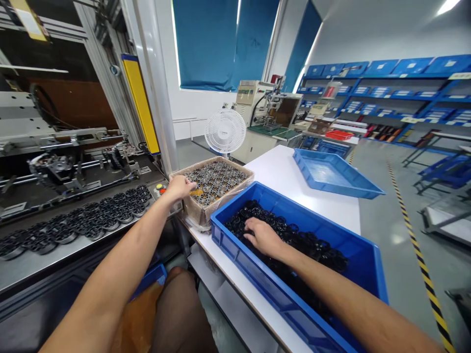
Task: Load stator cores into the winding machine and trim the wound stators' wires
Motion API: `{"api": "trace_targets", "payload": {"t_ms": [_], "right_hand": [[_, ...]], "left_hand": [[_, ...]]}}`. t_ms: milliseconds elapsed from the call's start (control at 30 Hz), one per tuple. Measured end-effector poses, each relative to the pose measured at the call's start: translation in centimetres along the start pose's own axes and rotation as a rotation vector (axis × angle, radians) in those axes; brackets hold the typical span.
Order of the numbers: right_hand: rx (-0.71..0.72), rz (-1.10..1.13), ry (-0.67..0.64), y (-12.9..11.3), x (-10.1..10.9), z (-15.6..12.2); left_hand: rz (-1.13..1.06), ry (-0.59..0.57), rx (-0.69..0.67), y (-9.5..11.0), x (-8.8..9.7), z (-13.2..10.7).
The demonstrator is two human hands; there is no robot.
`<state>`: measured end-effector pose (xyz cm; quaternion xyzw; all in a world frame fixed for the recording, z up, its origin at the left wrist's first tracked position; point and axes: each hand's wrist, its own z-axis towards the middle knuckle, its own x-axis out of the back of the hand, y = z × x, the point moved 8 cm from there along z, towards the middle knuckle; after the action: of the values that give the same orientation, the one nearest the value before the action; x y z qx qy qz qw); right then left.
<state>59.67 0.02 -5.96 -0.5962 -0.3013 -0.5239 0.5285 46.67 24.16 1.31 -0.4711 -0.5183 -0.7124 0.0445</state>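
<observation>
My left hand is at the near left corner of a plastic-lined cardboard box. Its fingers are curled closed, and whatever they hold is hidden. Inside the box, rows of metallic ring-shaped parts lie packed, with an amber-coloured patch beside my fingertips. My right hand reaches down into a deep blue bin, over a heap of black plastic rings. Thumb and fingers there are bent but apart, touching the top of the heap; no ring clearly shows between them.
Rows of black-and-metal ring parts line the machine's ledge at left, by a control box with buttons. A shallow blue tray lies on the white table. Behind stands a white fan. A yellow bar rises along the machine frame.
</observation>
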Motion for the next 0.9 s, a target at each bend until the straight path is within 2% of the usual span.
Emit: {"api": "trace_targets", "payload": {"t_ms": [67,167,267,367,433,533,733,900], "right_hand": [[0.060,0.092,0.146,-1.5,1.9,-0.4],[0.149,0.218,0.303,-4.7,4.2,-1.9],[0.281,0.357,0.386,-8.6,5.8,-4.4],[0.496,0.512,0.421,-12.2,7.1,-7.1],[0.574,0.548,0.438,-13.5,7.6,-8.2],[0.604,0.553,0.467,-14.0,7.9,-8.9],[0.649,0.560,0.483,-14.2,7.6,-9.4],[0.697,0.533,0.494,-14.4,7.6,-9.6]], "left_hand": [[-0.170,-0.041,-0.084,-0.1,0.2,-3.5],[-0.400,-0.109,-0.161,-0.9,-0.6,-10.0],[-0.722,-0.165,-0.181,-1.5,-2.0,-16.1],[-0.981,-0.232,-0.216,-0.7,-3.0,-20.1],[-1.013,-0.239,-0.251,0.2,-3.3,-21.4],[-1.053,-0.265,-0.238,1.0,-4.0,-22.2],[-1.173,-0.435,-0.139,1.8,-6.7,-22.7],[-1.177,-0.395,-0.129,2.1,-6.9,-22.6]]}}
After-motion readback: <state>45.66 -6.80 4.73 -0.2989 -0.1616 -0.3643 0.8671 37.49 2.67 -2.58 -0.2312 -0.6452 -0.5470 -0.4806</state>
